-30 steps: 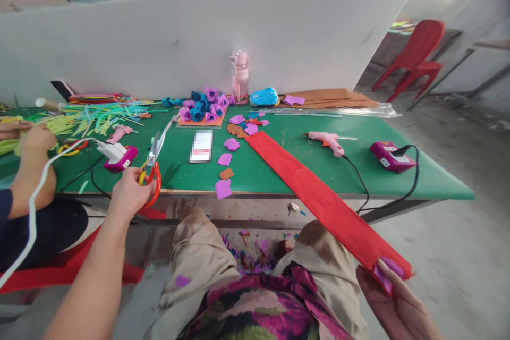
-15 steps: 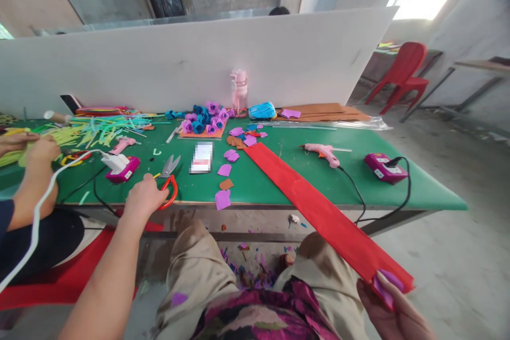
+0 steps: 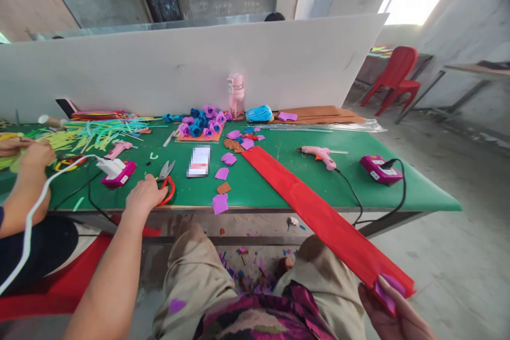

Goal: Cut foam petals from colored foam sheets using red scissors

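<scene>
My right hand (image 3: 392,308), at the lower right, pinches the near end of a long red strip (image 3: 319,212) together with a purple piece (image 3: 392,286). The strip's far end rests on the green table. My left hand (image 3: 145,194) is at the table's front edge beside red-handled scissors (image 3: 169,191), whose blades are parted. Its fingers are curled and partly hidden, and I cannot tell whether they grip the scissors. Purple petal pieces (image 3: 220,203) and a brown piece (image 3: 223,188) lie in a column between the scissors and the strip.
On the green table (image 3: 255,191) are a phone (image 3: 198,161), paper flowers (image 3: 203,121), a pink bottle (image 3: 236,96), a pink glue gun (image 3: 319,154) and purple power sockets (image 3: 381,169). Another person's hands (image 3: 35,154) hold green strips at the left. A white board (image 3: 179,69) stands behind.
The view has shifted slightly, so the table items appear a little further left. My hands and the red strip look nearly the same.
</scene>
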A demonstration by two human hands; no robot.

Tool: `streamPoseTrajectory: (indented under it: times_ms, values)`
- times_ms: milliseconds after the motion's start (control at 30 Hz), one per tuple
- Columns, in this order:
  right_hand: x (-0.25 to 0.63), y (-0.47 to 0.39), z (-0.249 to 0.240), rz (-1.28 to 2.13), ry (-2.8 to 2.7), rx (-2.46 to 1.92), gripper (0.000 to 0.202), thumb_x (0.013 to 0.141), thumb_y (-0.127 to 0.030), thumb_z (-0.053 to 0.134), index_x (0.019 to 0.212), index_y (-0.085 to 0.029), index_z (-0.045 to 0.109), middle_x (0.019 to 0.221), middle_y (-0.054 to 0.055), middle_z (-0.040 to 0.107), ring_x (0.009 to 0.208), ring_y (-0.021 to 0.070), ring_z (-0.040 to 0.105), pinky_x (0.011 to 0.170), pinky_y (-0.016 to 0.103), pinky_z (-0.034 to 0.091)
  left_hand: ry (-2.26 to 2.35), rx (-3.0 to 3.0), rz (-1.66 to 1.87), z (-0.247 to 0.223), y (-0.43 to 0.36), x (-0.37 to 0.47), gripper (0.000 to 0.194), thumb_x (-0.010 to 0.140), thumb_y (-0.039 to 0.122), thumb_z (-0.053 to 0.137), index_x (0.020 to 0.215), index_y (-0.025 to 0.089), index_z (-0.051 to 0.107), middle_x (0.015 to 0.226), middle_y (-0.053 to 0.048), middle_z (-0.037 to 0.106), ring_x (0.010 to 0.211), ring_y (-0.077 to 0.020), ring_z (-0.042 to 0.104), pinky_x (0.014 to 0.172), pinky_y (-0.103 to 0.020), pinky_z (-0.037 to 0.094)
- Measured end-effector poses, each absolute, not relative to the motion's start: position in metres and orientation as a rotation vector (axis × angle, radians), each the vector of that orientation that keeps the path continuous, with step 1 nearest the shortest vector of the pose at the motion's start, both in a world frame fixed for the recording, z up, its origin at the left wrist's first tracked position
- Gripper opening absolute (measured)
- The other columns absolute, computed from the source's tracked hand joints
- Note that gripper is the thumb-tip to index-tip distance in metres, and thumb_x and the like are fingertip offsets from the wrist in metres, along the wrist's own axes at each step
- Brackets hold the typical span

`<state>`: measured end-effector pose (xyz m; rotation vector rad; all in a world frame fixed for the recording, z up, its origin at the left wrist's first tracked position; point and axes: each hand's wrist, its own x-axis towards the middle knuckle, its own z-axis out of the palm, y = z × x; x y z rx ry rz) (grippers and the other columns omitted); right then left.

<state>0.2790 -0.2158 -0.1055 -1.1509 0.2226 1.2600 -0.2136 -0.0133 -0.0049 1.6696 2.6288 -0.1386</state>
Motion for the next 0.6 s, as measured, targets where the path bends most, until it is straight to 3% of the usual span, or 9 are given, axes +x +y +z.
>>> streamPoseTrajectory:
  times_ms: [267, 367, 500, 600]
  values:
    - [0.278, -0.214, -0.108, 1.259, 0.202, -1.138, 0.032, 0.059, -0.010, 0.075, 0.084, -0.021, 0.059, 0.077, -0.003, 0.070, 0.070, 0.0146, 0.069, 0.063, 0.024, 0.062, 2.672, 1.925, -0.053, -0.009, -0.024, -0.209, 0.045, 0.084, 0.042, 0.039, 0.111, 0.011, 0.057, 0.109, -0.025, 0.057, 0.104, -0.0408, 0.052, 0.079, -0.047, 0.045]
    - [0.279, -0.216, -0.114, 1.252, 0.158, -1.147, 0.033, 0.058, -0.012, 0.076, 0.085, -0.020, 0.059, 0.078, -0.004, 0.070, 0.070, 0.0143, 0.068, 0.065, 0.025, 0.062, 2.602, 2.082, 0.125, -0.006, -0.035, -0.188, 0.041, 0.086, 0.036, 0.038, 0.118, 0.015, 0.054, 0.115, -0.020, 0.055, 0.109, -0.0358, 0.050, 0.088, -0.044, 0.043]
    - [0.279, -0.214, -0.110, 1.246, 0.196, -1.154, 0.034, 0.056, -0.011, 0.076, 0.083, -0.020, 0.058, 0.074, -0.004, 0.069, 0.066, 0.0141, 0.068, 0.063, 0.025, 0.062, 1.682, 2.327, 0.318, -0.010, -0.045, -0.141, 0.037, 0.086, 0.037, 0.044, 0.120, 0.024, 0.053, 0.120, -0.007, 0.053, 0.092, -0.0203, 0.059, 0.083, -0.029, 0.047]
    - [0.278, -0.213, -0.099, 1.268, 0.190, -1.165, 0.033, 0.055, -0.011, 0.076, 0.081, -0.021, 0.057, 0.072, -0.004, 0.068, 0.065, 0.0148, 0.067, 0.059, 0.025, 0.062, 1.446, 2.370, 0.276, -0.018, -0.039, -0.114, 0.040, 0.087, 0.028, 0.043, 0.126, 0.026, 0.050, 0.121, -0.007, 0.050, 0.099, -0.0201, 0.057, 0.087, -0.031, 0.045]
